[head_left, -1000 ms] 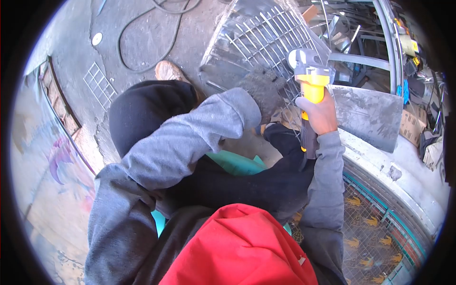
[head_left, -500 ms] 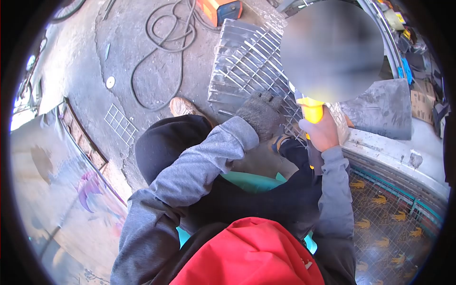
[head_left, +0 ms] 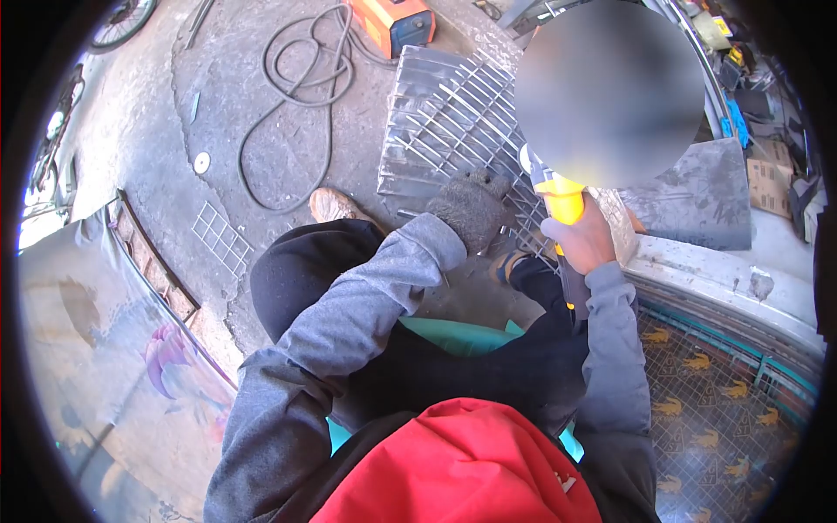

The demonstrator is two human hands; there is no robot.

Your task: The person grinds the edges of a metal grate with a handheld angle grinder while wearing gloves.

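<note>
My right hand (head_left: pixel 586 240), bare, is wrapped round the yellow and grey body of an angle grinder (head_left: pixel 565 200). The grinder's disc end points away from me, over the edge of a metal wire mesh (head_left: pixel 471 105). In a dark knitted glove, my left hand (head_left: pixel 471 209) has its fingers curled over the near side of that mesh, gripping it. The mesh lies tilted over a grey ribbed metal sheet (head_left: pixel 405 96) on the floor. A round blur hides what lies beyond the grinder.
A looped cable (head_left: pixel 331 105) lies on the concrete near an orange machine (head_left: pixel 392 24). A small mesh offcut (head_left: pixel 221 240) and a pale disc (head_left: pixel 202 163) rest on the floor at left. At right are a flat grey sheet (head_left: pixel 697 200) and a white ledge (head_left: pixel 697 275).
The view has shifted slightly. My left hand sits a little closer to me and to the left, and the grinder's disc end shows more. Both grips look the same.
</note>
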